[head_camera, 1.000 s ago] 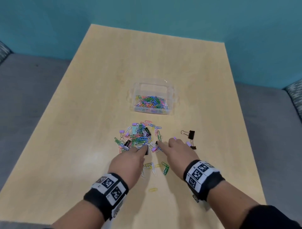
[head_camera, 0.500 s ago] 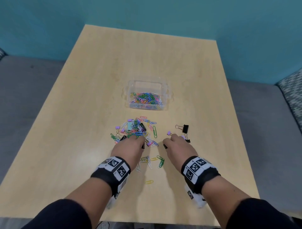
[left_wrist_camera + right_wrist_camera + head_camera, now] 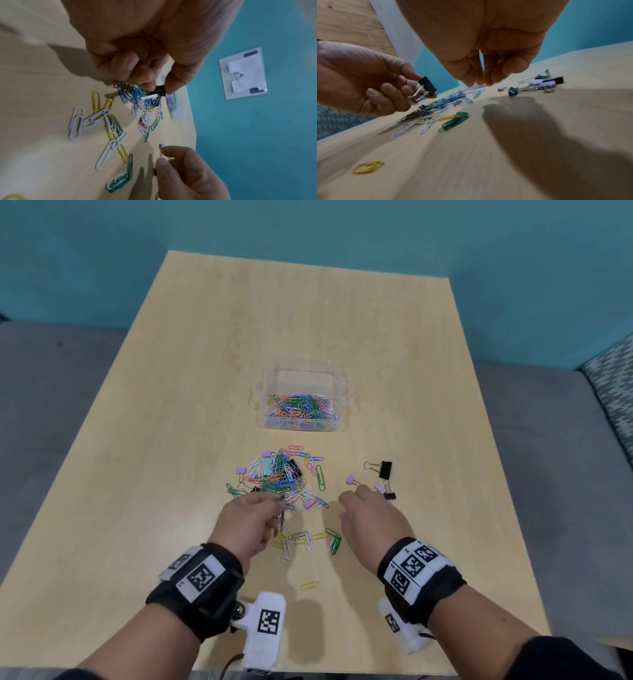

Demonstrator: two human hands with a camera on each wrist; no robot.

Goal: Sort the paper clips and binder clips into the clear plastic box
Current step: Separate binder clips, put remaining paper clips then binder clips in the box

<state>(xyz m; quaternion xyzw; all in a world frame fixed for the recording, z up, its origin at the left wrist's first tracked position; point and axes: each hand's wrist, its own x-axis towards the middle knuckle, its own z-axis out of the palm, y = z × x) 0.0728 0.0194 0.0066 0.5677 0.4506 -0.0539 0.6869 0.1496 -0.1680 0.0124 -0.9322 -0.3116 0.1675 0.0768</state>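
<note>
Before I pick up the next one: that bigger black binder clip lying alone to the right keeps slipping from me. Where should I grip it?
Probably pinch the black binder clip across its flat black body, coming straight down from above. It lies on the table clear of the other clips, its wire handles pointing left; they are thin and likely to swivel. The right hand is nearest.

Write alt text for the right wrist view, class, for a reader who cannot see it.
The left hand pinches a black binder clip above a wooden table. The right hand hangs over it, fingers pointing down, holding nothing. Coloured paper clips and more binder clips lie scattered below.
</note>
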